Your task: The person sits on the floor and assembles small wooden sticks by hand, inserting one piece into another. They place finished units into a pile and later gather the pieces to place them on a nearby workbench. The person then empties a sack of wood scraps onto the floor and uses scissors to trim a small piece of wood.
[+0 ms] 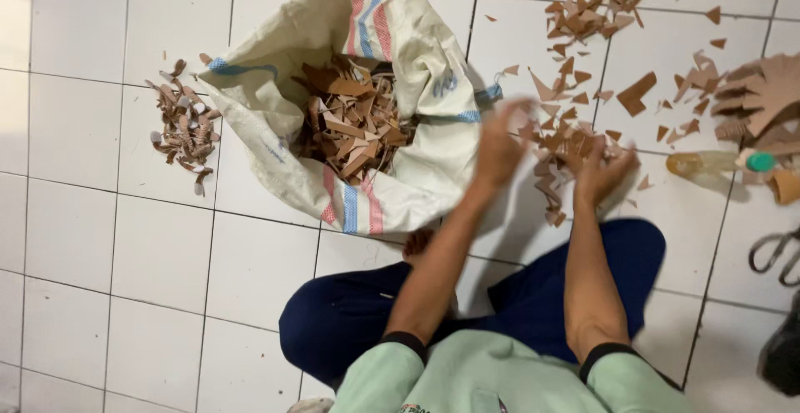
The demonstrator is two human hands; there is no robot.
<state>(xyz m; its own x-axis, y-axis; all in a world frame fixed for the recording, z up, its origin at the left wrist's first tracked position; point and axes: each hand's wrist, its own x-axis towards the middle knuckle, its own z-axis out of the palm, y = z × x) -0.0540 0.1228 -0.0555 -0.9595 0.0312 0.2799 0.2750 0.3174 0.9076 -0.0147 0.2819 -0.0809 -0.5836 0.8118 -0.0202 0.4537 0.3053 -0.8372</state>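
Note:
An open white woven sack (433, 130) with red and blue stripes lies on the white tiled floor, holding many brown leather scraps (354, 121). Right of it is a loose heap of brown scraps (562, 142). My left hand (498, 148) and my right hand (604, 173) are blurred by motion on either side of that heap, cupped toward each other with scraps between them. The scraps seem gathered in both hands; the grip is unclear.
A small pile of brown and white offcuts (185, 125) lies left of the sack. More scraps (592, 13) are scattered at the top right, with larger leather pieces (762, 96). A plastic bottle with a green cap (717, 163) and scissors (777, 255) lie at right.

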